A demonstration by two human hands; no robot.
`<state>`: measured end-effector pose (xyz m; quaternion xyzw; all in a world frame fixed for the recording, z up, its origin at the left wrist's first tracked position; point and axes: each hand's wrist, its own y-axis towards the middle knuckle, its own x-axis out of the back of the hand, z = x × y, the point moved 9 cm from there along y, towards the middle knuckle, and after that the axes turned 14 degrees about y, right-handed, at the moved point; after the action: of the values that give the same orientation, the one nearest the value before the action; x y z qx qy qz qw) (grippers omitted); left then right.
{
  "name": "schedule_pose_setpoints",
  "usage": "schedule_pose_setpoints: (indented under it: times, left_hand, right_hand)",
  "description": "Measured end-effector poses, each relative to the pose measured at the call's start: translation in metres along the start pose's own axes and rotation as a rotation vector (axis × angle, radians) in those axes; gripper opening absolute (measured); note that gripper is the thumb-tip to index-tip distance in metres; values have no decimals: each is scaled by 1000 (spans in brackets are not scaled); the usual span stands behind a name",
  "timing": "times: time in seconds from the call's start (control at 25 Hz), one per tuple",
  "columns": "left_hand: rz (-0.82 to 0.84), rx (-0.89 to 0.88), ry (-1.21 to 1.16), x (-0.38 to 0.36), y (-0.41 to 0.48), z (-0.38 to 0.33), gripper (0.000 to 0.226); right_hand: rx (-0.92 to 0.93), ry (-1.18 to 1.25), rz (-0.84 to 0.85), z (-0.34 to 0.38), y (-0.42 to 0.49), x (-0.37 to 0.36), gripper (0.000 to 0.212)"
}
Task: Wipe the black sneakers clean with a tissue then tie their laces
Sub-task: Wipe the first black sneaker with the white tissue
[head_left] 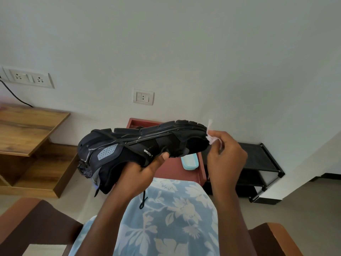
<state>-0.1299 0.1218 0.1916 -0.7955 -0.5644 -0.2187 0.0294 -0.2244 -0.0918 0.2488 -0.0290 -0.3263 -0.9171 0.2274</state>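
**One sneaker up, tissue at the toe**

Held above the lap, the black sneaker point(129, 150) lies sole-up in the left hand point(140, 174), which grips its upper with the thumb over the side panel. The right hand point(223, 154) pinches a crumpled tissue point(211, 135) that touches the toe edge. To wipe well, I judge: hold the shoe firmly, draw the tissue along the scuffed midsole in one direction, refold to a fresh face, and mind the loose lace point(143, 200). Counted: one sneaker, its pair not seen; one tissue; one dangling lace end; two hands. One pale blue box point(190, 161) sits on the red table point(175, 170) behind
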Motion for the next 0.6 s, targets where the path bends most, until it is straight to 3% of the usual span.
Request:
schedule_pose_setpoints:
  times: [0.2, 0.44, 0.6]
  left_hand:
    - [23, -39, 71, -9, 1, -2, 36]
    - [15, -54, 156, -15, 0, 0, 49]
    - [9, -93, 172, -10, 1, -4, 46]
  right_hand:
    - [98, -17, -24, 29, -14, -16, 37]
    - [338, 182, 224, 78, -43, -54, 48]
    - [269, 34, 23, 34, -13, -17, 49]
